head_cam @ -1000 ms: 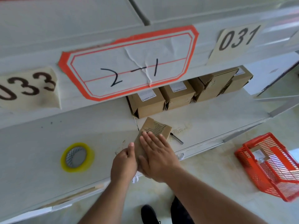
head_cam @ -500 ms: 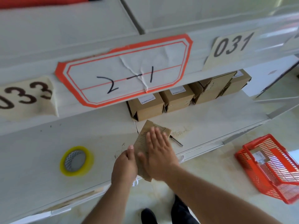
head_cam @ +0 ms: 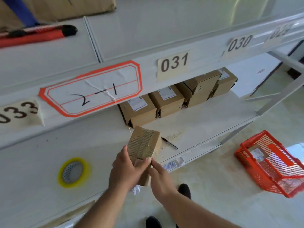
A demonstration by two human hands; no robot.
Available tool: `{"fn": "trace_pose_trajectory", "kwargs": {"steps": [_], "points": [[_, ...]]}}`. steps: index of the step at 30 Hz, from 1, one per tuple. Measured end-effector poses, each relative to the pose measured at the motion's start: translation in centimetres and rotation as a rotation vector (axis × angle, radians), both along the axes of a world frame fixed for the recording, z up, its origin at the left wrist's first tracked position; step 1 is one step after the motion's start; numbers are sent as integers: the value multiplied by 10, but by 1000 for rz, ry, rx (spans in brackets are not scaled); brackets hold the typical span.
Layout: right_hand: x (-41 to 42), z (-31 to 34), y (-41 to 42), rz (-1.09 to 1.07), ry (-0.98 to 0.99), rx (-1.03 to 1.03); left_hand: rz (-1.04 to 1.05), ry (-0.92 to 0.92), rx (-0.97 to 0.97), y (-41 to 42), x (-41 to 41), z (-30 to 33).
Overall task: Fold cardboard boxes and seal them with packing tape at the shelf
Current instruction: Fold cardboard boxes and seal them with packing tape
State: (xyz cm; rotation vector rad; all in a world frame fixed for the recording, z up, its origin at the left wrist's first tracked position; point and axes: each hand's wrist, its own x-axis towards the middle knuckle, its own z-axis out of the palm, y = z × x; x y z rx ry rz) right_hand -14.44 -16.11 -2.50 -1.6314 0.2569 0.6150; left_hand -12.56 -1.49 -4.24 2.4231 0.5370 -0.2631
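**packer_a:** Cardboard box [head_cam: 143, 146] is in your hands at the shelf [head_cam: 197, 127] edge, just right of the yellow tape roll [head_cam: 73, 172]. Your left hand [head_cam: 125, 170] wraps its near end, fingers curled round it, thumb on the side. Guessing that's so it holds its shape?

**packer_b:** Probably. Your right hand [head_cam: 160, 176] pinches the lower flap with its fingertips, likely to tuck it shut before taping. Tape roll sits near on the left, so you can grab it without letting go. Finished boxes [head_cam: 166, 102] are lined up behind, at the back.
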Motion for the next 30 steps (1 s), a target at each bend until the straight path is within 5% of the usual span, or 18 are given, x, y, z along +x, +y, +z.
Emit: {"fn": "trace_pose_trajectory", "kwargs": {"steps": [6, 11, 20, 26, 30], "points": [[-25, 30, -27, 44, -347, -132, 46, -65, -318, 1, -18, 35], [-22, 68, -64, -299, -343, -126, -66, -216, -610, -31, -11, 90], [-30, 98, -173, -515, -76, 655, -646, -427, -543, -133, 3, 162], [-44, 87, -247, -612, -95, 852, -530, -6, -698, -196, 31, 169], [-48, 86, -304, -816, -69, 883, -709, 137, -912, -255, 35, 176]]}}
